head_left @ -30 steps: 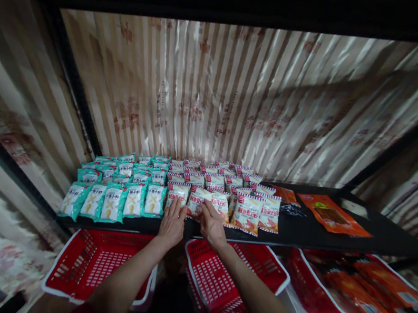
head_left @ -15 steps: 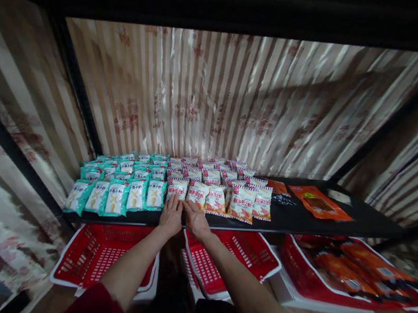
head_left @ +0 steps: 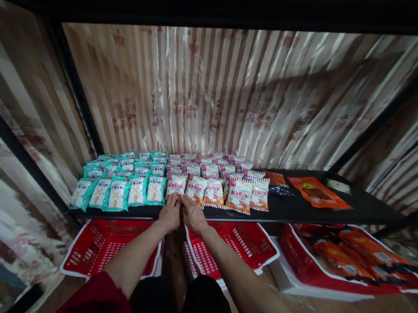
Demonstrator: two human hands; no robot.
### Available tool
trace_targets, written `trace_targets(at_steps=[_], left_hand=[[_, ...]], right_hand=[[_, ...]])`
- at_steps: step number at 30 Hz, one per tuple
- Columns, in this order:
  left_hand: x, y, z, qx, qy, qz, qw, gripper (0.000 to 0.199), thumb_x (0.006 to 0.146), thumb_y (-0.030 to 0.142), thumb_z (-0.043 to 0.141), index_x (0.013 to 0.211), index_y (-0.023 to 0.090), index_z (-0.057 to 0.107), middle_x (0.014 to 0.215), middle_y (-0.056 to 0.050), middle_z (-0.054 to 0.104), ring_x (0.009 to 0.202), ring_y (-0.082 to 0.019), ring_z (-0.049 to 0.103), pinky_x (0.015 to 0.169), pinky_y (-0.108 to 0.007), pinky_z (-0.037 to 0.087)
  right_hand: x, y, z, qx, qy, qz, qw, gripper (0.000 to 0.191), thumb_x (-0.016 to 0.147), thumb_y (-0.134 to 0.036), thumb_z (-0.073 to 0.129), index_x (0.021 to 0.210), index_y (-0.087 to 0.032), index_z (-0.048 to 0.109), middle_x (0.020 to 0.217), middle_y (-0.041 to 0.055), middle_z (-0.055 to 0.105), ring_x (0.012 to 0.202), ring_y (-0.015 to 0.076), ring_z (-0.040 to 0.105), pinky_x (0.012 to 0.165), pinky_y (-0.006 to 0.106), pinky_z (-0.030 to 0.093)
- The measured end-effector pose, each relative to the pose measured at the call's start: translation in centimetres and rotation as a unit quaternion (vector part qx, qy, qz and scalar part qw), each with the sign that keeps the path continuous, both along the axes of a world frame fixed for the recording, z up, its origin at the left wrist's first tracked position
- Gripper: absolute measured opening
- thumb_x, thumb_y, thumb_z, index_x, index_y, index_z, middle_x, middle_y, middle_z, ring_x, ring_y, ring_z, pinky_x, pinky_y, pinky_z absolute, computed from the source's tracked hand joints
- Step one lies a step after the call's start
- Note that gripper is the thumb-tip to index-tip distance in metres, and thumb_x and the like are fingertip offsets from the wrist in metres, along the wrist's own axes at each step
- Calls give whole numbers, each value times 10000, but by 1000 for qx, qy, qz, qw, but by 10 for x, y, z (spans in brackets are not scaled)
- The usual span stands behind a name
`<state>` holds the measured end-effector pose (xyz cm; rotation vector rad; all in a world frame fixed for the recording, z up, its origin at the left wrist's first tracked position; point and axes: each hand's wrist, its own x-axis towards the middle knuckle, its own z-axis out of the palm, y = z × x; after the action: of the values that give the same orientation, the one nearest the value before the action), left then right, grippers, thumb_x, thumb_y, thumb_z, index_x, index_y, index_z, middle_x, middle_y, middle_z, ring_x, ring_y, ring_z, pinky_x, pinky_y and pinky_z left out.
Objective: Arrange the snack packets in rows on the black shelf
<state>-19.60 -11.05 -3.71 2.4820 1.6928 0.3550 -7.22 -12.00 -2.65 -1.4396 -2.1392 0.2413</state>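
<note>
A: Where is the snack packet [head_left: 175, 183] lying from the fingers?

B: Just above both sets of fingertips, near the middle of the frame; its long axis is running up the frame, leaning slightly right.

A: Which hand is nearer?

B: Neither, clearly. The left hand [head_left: 170, 215] is pointing at its lower edge, the right hand [head_left: 194, 215] at its lower right corner.

A: Are they gripping it?

B: I can't tell; the fingers are bending narrowly inward and hiding any contact.

A: And the edges?

B: Green bags [head_left: 118, 194] are flanking it on the left, matching packets [head_left: 212, 193] on the right. The shelf [head_left: 294, 210] is ending beneath the hands, so room is opening toward the lower middle, beside a red basket [head_left: 201, 254].
</note>
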Motion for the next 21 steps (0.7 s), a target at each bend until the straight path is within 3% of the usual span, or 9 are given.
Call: trace_targets(at_steps=[5, 14, 21], left_hand=[[-4, 5, 0, -3, 7, -18, 1000, 651, 716, 112, 487, 1350, 45, 357, 1509, -188, 210, 1410, -258, 130, 1134, -424, 216], [-5, 7, -3, -13, -24, -36, 999, 624, 732, 167, 501, 1332, 30, 393, 1506, -225, 176, 1405, -306, 126, 1089, -463, 289], [8, 7, -13, 27, -30, 13, 999, 527, 829, 154, 393, 1348, 62, 393, 1501, -186, 230, 1402, -299, 153, 1089, -469, 295]], right_hand=[[-2, 8, -3, -1, 15, -3, 1000, 586, 758, -25, 421, 1333, -128, 470, 1351, 126, 505, 1290, 212, 419, 1055, 375, 378], [-15, 12, 3, 5, -3, -40, 999, 474, 823, -78, 428, 1284, -131, 524, 1337, 147, 515, 1251, 217, 470, 1022, 374, 405], [-8, 9, -20, 26, 25, -29, 999, 478, 825, -71, 398, 1281, -135, 530, 1335, 137, 519, 1287, 200, 423, 1044, 387, 391]])
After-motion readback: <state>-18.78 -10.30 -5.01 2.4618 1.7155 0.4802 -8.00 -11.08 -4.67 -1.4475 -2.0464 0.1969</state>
